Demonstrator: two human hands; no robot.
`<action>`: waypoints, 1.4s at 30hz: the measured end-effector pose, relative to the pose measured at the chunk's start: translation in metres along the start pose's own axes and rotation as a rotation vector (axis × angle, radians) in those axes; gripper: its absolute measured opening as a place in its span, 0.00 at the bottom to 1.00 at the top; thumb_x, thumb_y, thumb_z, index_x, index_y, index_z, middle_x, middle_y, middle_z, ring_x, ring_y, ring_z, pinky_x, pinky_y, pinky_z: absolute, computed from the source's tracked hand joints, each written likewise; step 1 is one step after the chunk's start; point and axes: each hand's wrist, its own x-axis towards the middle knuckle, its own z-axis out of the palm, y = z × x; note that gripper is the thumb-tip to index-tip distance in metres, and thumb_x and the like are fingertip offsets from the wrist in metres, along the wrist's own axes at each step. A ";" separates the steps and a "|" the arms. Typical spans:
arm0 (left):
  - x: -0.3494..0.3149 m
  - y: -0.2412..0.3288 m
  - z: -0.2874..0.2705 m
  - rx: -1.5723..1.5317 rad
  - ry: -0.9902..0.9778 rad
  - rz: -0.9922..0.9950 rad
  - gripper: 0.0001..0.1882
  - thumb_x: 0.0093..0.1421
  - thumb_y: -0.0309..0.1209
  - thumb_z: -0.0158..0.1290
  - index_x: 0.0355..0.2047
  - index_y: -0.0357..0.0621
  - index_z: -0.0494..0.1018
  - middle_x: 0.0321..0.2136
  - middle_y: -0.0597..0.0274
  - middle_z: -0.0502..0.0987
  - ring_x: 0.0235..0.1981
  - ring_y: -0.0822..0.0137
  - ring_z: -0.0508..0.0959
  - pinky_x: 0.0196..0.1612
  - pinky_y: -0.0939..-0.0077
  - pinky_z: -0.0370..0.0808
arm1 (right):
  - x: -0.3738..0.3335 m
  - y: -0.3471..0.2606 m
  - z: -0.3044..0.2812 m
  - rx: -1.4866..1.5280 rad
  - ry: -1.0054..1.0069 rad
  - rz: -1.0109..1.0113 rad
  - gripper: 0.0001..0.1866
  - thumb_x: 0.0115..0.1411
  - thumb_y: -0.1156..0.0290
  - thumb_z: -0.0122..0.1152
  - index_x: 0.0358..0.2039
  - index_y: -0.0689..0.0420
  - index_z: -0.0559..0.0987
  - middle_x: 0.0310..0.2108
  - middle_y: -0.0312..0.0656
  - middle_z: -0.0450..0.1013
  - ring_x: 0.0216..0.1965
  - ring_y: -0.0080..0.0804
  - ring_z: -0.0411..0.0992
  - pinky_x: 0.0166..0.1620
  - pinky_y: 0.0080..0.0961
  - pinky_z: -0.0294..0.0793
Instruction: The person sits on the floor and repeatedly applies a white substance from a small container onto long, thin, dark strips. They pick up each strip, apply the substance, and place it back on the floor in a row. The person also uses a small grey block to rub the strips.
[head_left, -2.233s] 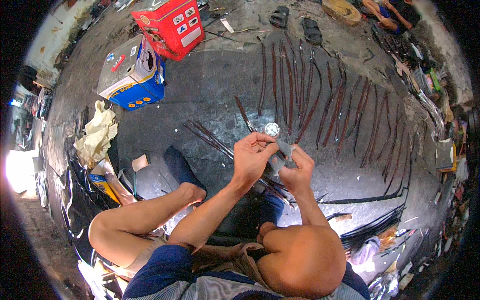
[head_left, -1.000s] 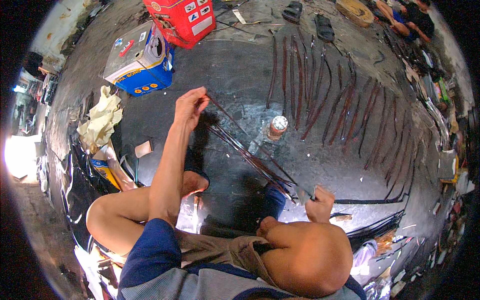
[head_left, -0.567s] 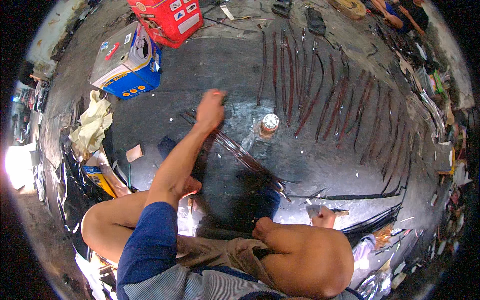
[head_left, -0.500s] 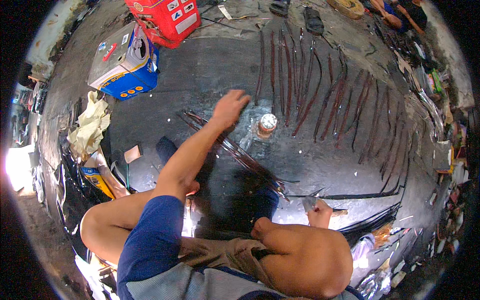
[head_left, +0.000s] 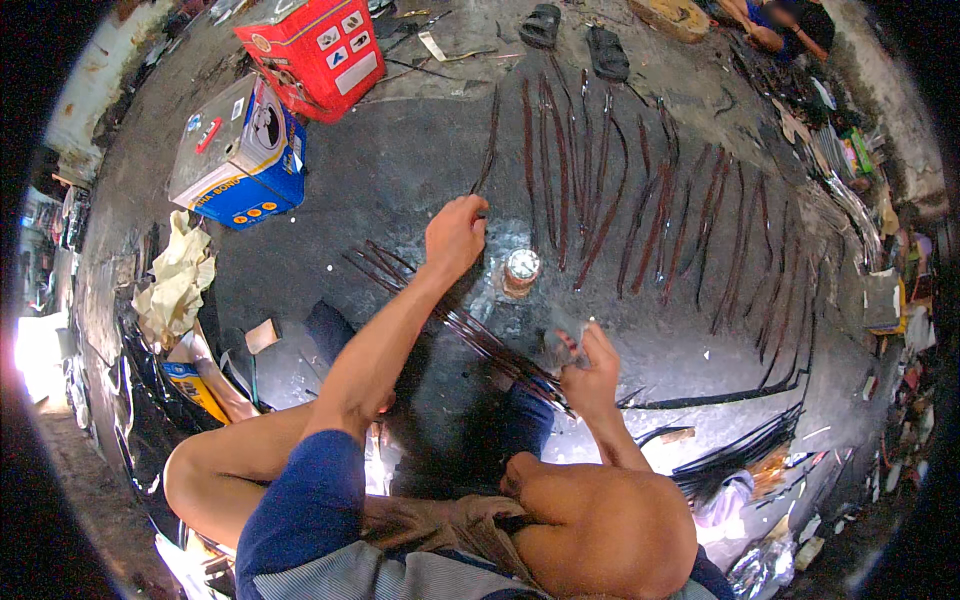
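Observation:
My left hand (head_left: 457,238) is closed in a pinch at the near end of a thin dark strip (head_left: 490,140), the leftmost of the strips laid out on the dark sheet. Its forearm crosses above a bundle of glossy dark brown strips (head_left: 480,340). Just right of that hand stands a small round container (head_left: 520,272) with a whitish top. My right hand (head_left: 590,372) is raised beside the bundle's near end. Its fingers are apart and slightly blurred, and I see nothing held in them.
Several dark strips (head_left: 655,220) lie spread across the sheet (head_left: 360,150). Blue-white (head_left: 240,150) and red (head_left: 315,60) tins stand at far left, above crumpled cream paper (head_left: 175,265). Sandals (head_left: 607,54) lie at the back; another person (head_left: 785,25) sits far right. Black strips (head_left: 745,445) lie near right.
My left hand has gone from reaching with blurred fingers to pinching the strip's end. My right hand has risen forward and left from beside my knee, leaving a wooden piece behind.

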 end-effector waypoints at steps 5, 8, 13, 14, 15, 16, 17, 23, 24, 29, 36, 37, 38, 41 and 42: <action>-0.038 0.078 -0.068 -0.559 -0.036 -0.458 0.10 0.53 0.21 0.60 0.37 0.40 0.80 0.24 0.68 0.77 0.23 0.76 0.73 0.30 0.79 0.72 | 0.059 -0.045 0.023 0.052 0.092 -0.201 0.18 0.48 0.77 0.64 0.43 0.62 0.78 0.43 0.50 0.73 0.44 0.48 0.75 0.44 0.35 0.74; -0.047 0.125 -0.095 -0.992 0.000 -0.550 0.06 0.56 0.18 0.59 0.36 0.34 0.77 0.28 0.64 0.80 0.28 0.76 0.78 0.33 0.83 0.75 | 0.071 -0.065 0.024 0.158 0.032 -0.236 0.18 0.48 0.76 0.67 0.43 0.60 0.78 0.40 0.48 0.75 0.42 0.47 0.76 0.43 0.34 0.74; -0.047 0.136 -0.112 -1.155 0.052 -0.565 0.06 0.58 0.17 0.58 0.36 0.33 0.76 0.31 0.58 0.82 0.31 0.73 0.81 0.34 0.83 0.77 | 0.073 -0.070 0.021 0.143 -0.012 -0.298 0.14 0.47 0.74 0.70 0.35 0.61 0.80 0.33 0.45 0.76 0.35 0.44 0.77 0.37 0.33 0.75; -0.047 0.134 -0.112 -1.142 0.058 -0.550 0.06 0.58 0.17 0.58 0.36 0.33 0.76 0.30 0.58 0.82 0.31 0.72 0.81 0.34 0.83 0.77 | 0.074 -0.079 0.020 0.169 0.019 -0.330 0.14 0.46 0.73 0.71 0.35 0.60 0.80 0.31 0.44 0.75 0.32 0.43 0.76 0.35 0.32 0.74; -0.047 0.133 -0.112 -1.130 0.063 -0.534 0.06 0.57 0.17 0.58 0.36 0.33 0.76 0.30 0.57 0.82 0.30 0.72 0.81 0.34 0.82 0.77 | 0.075 -0.081 0.020 0.156 0.020 -0.328 0.14 0.46 0.73 0.71 0.35 0.60 0.80 0.31 0.44 0.75 0.32 0.42 0.76 0.34 0.31 0.74; -0.049 0.130 -0.112 -1.065 0.077 -0.559 0.06 0.57 0.16 0.58 0.36 0.33 0.76 0.30 0.58 0.81 0.30 0.72 0.81 0.33 0.82 0.77 | 0.074 -0.084 0.020 0.141 0.021 -0.325 0.14 0.46 0.73 0.71 0.35 0.60 0.80 0.31 0.43 0.75 0.31 0.41 0.76 0.33 0.31 0.74; -0.049 0.132 -0.114 -1.086 0.070 -0.573 0.06 0.57 0.16 0.58 0.36 0.33 0.76 0.30 0.58 0.81 0.29 0.72 0.81 0.32 0.82 0.77 | 0.074 -0.085 0.019 0.125 0.025 -0.320 0.15 0.45 0.73 0.72 0.35 0.60 0.80 0.31 0.43 0.74 0.31 0.40 0.75 0.33 0.30 0.73; -0.045 0.134 -0.123 -1.125 0.080 -0.583 0.05 0.57 0.17 0.59 0.35 0.34 0.76 0.29 0.60 0.81 0.27 0.74 0.79 0.30 0.81 0.79 | 0.079 -0.088 0.023 0.191 0.021 -0.346 0.14 0.46 0.74 0.71 0.36 0.59 0.82 0.29 0.42 0.75 0.30 0.36 0.75 0.33 0.29 0.73; -0.045 0.132 -0.124 -1.130 0.090 -0.586 0.06 0.56 0.18 0.60 0.34 0.35 0.77 0.29 0.62 0.80 0.28 0.75 0.78 0.31 0.81 0.77 | 0.078 -0.091 0.024 0.192 0.019 -0.335 0.14 0.46 0.74 0.71 0.36 0.59 0.82 0.29 0.43 0.75 0.29 0.37 0.75 0.32 0.30 0.74; -0.039 0.134 -0.131 -1.117 0.098 -0.571 0.06 0.56 0.17 0.60 0.34 0.34 0.77 0.27 0.62 0.80 0.26 0.76 0.78 0.31 0.82 0.77 | 0.081 -0.083 0.027 0.107 0.077 -0.438 0.16 0.44 0.73 0.72 0.36 0.60 0.83 0.29 0.45 0.76 0.28 0.43 0.76 0.31 0.33 0.74; -0.051 0.125 -0.128 -1.494 0.045 -0.672 0.08 0.60 0.24 0.57 0.41 0.39 0.77 0.38 0.64 0.80 0.35 0.72 0.79 0.42 0.74 0.80 | 0.091 -0.111 0.019 0.149 0.159 -0.507 0.12 0.44 0.78 0.70 0.33 0.62 0.84 0.24 0.43 0.75 0.24 0.34 0.74 0.27 0.26 0.71; -0.049 0.126 -0.124 -1.517 0.039 -0.667 0.08 0.60 0.23 0.57 0.41 0.39 0.76 0.37 0.63 0.80 0.36 0.71 0.79 0.43 0.74 0.80 | 0.093 -0.112 0.014 0.167 0.159 -0.514 0.12 0.45 0.78 0.70 0.33 0.62 0.84 0.23 0.43 0.74 0.23 0.33 0.74 0.27 0.26 0.70; -0.049 0.125 -0.121 -1.530 0.043 -0.674 0.07 0.60 0.23 0.57 0.40 0.39 0.76 0.37 0.63 0.80 0.36 0.71 0.79 0.44 0.73 0.80 | 0.094 -0.108 0.015 0.152 0.161 -0.530 0.11 0.45 0.78 0.70 0.33 0.62 0.84 0.23 0.43 0.74 0.23 0.32 0.73 0.26 0.25 0.70; -0.049 0.125 -0.126 -1.502 0.059 -0.658 0.05 0.60 0.24 0.57 0.37 0.38 0.76 0.33 0.63 0.79 0.34 0.71 0.78 0.42 0.75 0.78 | 0.088 -0.114 0.010 0.126 0.088 -0.512 0.10 0.46 0.77 0.70 0.31 0.62 0.83 0.23 0.43 0.74 0.23 0.35 0.73 0.26 0.28 0.70; -0.046 0.121 -0.125 -1.484 0.061 -0.626 0.05 0.60 0.24 0.58 0.37 0.38 0.76 0.32 0.63 0.79 0.33 0.72 0.78 0.40 0.76 0.77 | 0.087 -0.112 0.009 0.089 0.061 -0.511 0.10 0.45 0.76 0.70 0.31 0.61 0.82 0.24 0.44 0.73 0.24 0.38 0.74 0.27 0.29 0.71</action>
